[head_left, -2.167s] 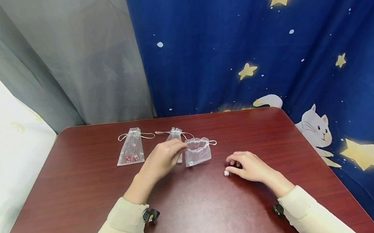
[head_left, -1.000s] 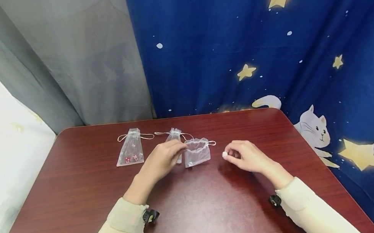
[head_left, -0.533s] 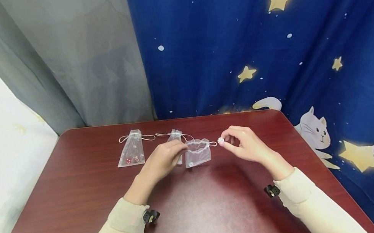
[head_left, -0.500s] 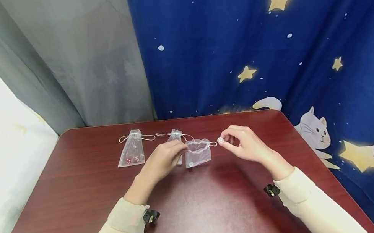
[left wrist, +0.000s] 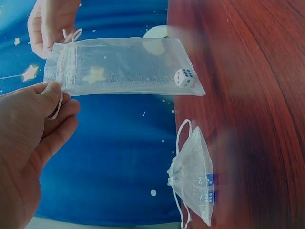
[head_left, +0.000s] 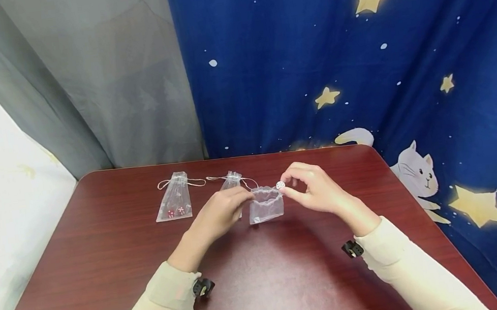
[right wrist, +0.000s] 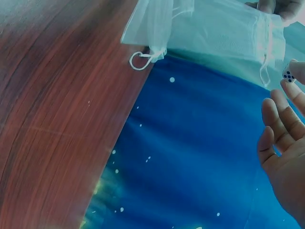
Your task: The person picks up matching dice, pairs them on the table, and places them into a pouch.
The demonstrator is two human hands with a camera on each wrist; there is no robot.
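My left hand (head_left: 220, 212) pinches the rim of a sheer white drawstring bag (head_left: 269, 210), its mouth held wide. One white die (left wrist: 183, 78) lies in the bag's bottom corner. Between thumb and fingertips, my right hand (head_left: 319, 188) pinches another white die (head_left: 280, 185) with dark pips, right at the bag's right rim. In the right wrist view this die (right wrist: 288, 75) shows near the bag's mouth and its cord loop. The bag hangs from the left hand in the left wrist view.
A tied sheer bag (head_left: 174, 199) with two red dice lies on the red-brown table (head_left: 103, 253) at left. Partly behind the left hand is another tied bag (head_left: 232, 179); blue dice (left wrist: 207, 188) show in it. Curtains (head_left: 266, 71) hang behind the table's far edge.
My right hand has picked the white die off the table, lifted it and brought it leftward to the bag's mouth. The left hand and its bag have shifted slightly right.
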